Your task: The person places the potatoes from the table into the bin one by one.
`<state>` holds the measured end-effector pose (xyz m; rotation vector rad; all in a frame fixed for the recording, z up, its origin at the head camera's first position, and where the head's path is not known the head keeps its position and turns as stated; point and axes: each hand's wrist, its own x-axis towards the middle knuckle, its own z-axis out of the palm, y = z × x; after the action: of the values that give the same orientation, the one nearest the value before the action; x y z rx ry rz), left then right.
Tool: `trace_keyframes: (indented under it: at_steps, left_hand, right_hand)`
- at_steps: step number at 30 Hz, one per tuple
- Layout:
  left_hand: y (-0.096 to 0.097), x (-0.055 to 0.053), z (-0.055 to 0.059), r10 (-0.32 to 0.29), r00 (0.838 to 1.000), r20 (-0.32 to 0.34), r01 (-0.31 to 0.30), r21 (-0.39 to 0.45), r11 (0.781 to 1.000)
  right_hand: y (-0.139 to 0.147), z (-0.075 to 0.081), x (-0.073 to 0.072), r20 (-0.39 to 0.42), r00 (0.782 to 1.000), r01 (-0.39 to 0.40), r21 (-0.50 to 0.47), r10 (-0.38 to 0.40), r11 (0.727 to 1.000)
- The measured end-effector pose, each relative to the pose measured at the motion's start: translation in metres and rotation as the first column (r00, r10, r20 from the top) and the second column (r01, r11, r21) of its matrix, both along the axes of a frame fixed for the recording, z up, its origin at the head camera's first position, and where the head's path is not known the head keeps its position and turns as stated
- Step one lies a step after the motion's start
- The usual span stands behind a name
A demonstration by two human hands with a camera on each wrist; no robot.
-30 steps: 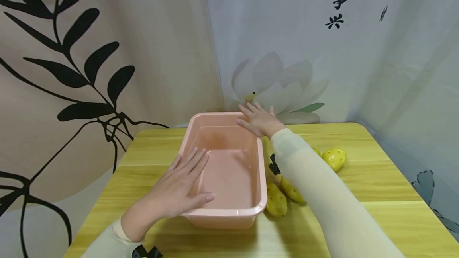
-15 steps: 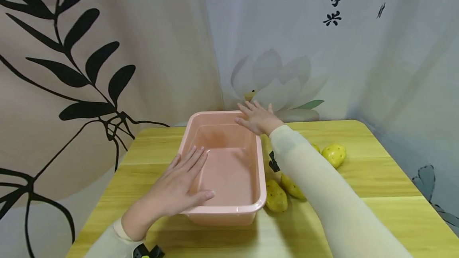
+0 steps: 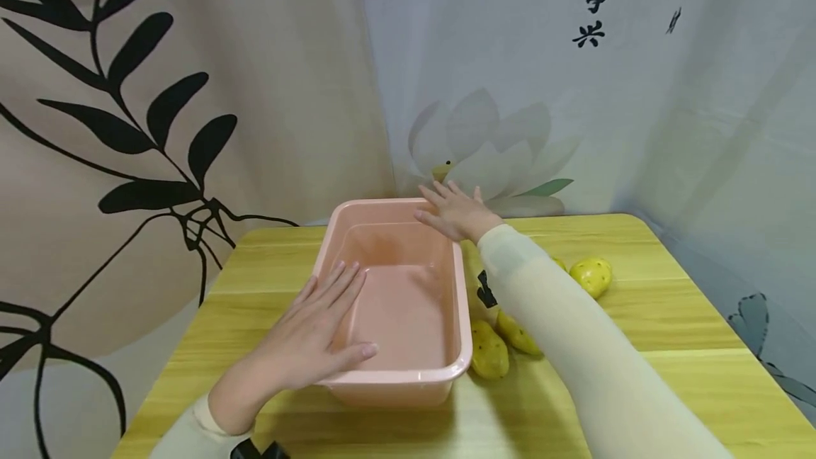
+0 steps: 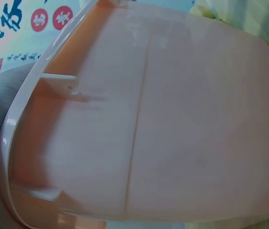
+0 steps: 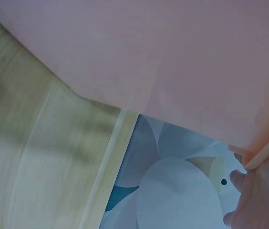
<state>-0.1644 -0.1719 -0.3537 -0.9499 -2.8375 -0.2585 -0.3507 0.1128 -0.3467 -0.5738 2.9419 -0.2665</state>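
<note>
"As the tub (image 3: 392,394) sits on the surface (image 3: 676,324), what touches it?"
"Left hand (image 3: 312,338) at its near-left rim, right hand (image 3: 460,214) at its far-right corner, fingers straight."
"Done?"
"Placing it, probably; the fruit (image 3: 489,350) at its right may remain."

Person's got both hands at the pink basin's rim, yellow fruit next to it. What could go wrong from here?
1. Slip: the left hand and right hand lie with straight fingers at opposite corners of the basin, so a lift might tilt or drop it.
2. Knock: two yellow fruits sit right beside its right wall; a sideways shift could roll them.
3. Brush: the right sleeve crosses above the fruit and might catch it if lowered.
</note>
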Motion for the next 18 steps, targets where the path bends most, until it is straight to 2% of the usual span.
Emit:
trace_keyframes:
  at_steps: [5,11,14,18]
  left_hand:
    - [-0.004,-0.002,0.003,-0.015,0.999,0.035,0.014,0.021,1.000]
    - [-0.015,-0.010,0.009,-0.028,0.992,0.122,0.019,0.068,0.997]
    - [-0.020,-0.019,0.008,-0.032,0.987,0.156,0.020,0.080,0.997]
    - [-0.022,-0.037,0.005,-0.036,0.982,0.187,0.024,0.067,0.997]
  right_hand:
    - [-0.002,0.003,-0.002,0.010,1.000,-0.004,0.000,0.004,1.000]
    - [-0.008,0.004,-0.006,0.007,1.000,-0.017,-0.124,0.018,0.992]
    - [-0.005,0.002,-0.005,0.026,0.999,-0.019,-0.163,0.023,0.987]
    - [0.006,0.000,-0.002,0.040,0.998,-0.033,-0.185,0.041,0.982]
